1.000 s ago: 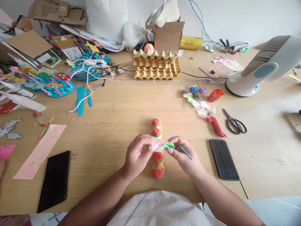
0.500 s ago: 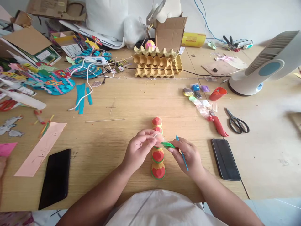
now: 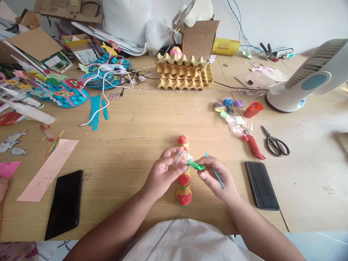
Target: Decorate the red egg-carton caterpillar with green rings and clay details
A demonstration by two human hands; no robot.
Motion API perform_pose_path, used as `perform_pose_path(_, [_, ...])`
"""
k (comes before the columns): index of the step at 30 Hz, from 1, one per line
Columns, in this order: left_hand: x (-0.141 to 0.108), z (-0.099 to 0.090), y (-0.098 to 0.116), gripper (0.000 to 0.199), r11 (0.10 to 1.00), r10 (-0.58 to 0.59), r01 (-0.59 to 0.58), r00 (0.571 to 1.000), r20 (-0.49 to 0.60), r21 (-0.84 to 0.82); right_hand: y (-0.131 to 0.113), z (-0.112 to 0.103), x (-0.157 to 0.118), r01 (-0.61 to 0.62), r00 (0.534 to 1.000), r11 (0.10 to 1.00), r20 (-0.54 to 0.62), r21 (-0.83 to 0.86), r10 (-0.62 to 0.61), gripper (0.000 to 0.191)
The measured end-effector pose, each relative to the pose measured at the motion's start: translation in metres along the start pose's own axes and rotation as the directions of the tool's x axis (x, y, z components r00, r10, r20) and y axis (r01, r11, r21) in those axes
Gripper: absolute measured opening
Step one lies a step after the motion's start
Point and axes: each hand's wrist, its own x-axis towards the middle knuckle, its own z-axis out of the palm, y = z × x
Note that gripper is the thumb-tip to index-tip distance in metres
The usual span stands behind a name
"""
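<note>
Between my hands is a clear plastic bag (image 3: 180, 158) with green clay (image 3: 196, 165) at its right end. My left hand (image 3: 164, 172) pinches the clear part of the bag. The fingers of my right hand (image 3: 217, 177) are closed on the green end, and a thin blue clay tool (image 3: 218, 177) is tucked in that same hand. Below them, a row of egg-carton cups (image 3: 184, 199) painted red and yellow with green rims lies on the table; my hands and the bag hide its middle.
Small bags of coloured clay (image 3: 227, 102), a red cup (image 3: 253, 109), a red-handled cutter (image 3: 255, 146) and black scissors (image 3: 276, 143) lie to the right. Phones (image 3: 261, 185) flank my arms. Egg cartons (image 3: 182, 82) are stacked at the back, beside a white fan (image 3: 301, 81).
The clear bag now looks more opened out in my left fingers, and more green shows between my hands. My right hand has shifted slightly right, with the blue tool in it.
</note>
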Motion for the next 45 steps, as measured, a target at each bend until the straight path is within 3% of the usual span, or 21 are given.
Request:
perform_pose_path(2, [0.000, 0.000, 0.001, 0.019, 0.999, -0.010, 0.011, 1.000, 0.011, -0.050, 0.000, 0.002, -0.002, -0.149, 0.989, 0.976, 0.018, 0.160, 0.148, 0.027])
perform_pose_path(5, [0.001, -0.003, 0.000, 0.021, 0.998, 0.001, 0.003, 0.998, 0.065, -0.059, 0.005, 0.007, -0.004, -0.247, 0.965, 0.923, -0.014, 0.294, 0.262, 0.026])
perform_pose_path(10, [0.002, -0.007, -0.003, 0.030, 1.000, -0.011, 0.011, 0.981, 0.196, -0.003, 0.011, 0.010, -0.004, -0.229, 0.961, 0.910, -0.068, 0.344, 0.268, 0.017])
perform_pose_path(13, [0.001, -0.007, 0.002, 0.022, 0.990, 0.083, -0.099, 0.985, 0.150, 0.103, 0.012, 0.009, -0.003, -0.206, 0.966, 0.916, -0.080, 0.344, 0.247, 0.015])
perform_pose_path(17, [0.000, -0.007, 0.010, 0.012, 0.816, 0.341, -0.340, 0.936, 0.086, 0.467, 0.010, 0.008, -0.004, -0.212, 0.966, 0.912, -0.064, 0.352, 0.249, 0.018])
perform_pose_path(21, [0.001, -0.007, 0.011, 0.002, 0.678, 0.462, -0.410, 0.883, 0.080, 0.610, 0.009, 0.009, -0.004, -0.212, 0.968, 0.898, -0.044, 0.386, 0.248, 0.017])
perform_pose_path(25, [0.002, -0.007, 0.007, 0.007, 0.717, 0.429, -0.412, 0.897, 0.110, 0.562, 0.009, 0.010, -0.004, -0.190, 0.972, 0.911, -0.063, 0.367, 0.228, 0.016])
perform_pose_path(31, [0.001, -0.007, 0.007, 0.011, 0.807, 0.337, -0.371, 0.928, 0.158, 0.459, 0.010, 0.008, -0.005, -0.061, 0.987, 0.989, -0.138, 0.131, 0.079, 0.013])
perform_pose_path(38, [0.000, -0.004, 0.010, 0.010, 0.783, 0.375, -0.411, 0.911, 0.174, 0.467, 0.005, 0.005, -0.004, -0.060, 0.994, 0.995, -0.082, 0.078, 0.066, 0.016])
perform_pose_path(45, [0.003, -0.005, 0.005, 0.009, 0.788, 0.382, -0.349, 0.923, 0.041, 0.507, 0.005, 0.004, -0.001, -0.092, 0.993, 0.996, -0.077, 0.009, 0.093, 0.017])
